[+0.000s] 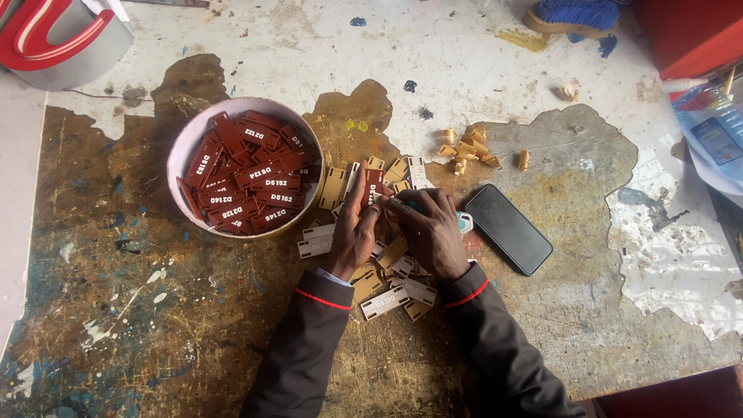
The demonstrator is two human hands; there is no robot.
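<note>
My left hand point(352, 232) grips a small dark-red rectangular tag point(372, 186) at its lower end. My right hand point(433, 231) holds a thin teal-and-white marker point(463, 223) whose tip rests against that tag. Both hands lie over a loose pile of tan and white unpainted tags point(387, 298) spread on the worn table. To the left, a round pale bowl point(184, 143) is filled with several dark-red tags bearing white printed marks. Dark sleeves with red cuff stripes cover both forearms.
A black phone point(508, 228) lies face down right of my hands. Small wood offcuts point(464, 147) are scattered behind it. A blue-bristled brush point(573, 15) sits at the far edge, a red and grey object point(54, 35) at far left, a plastic bottle point(716, 128) at right.
</note>
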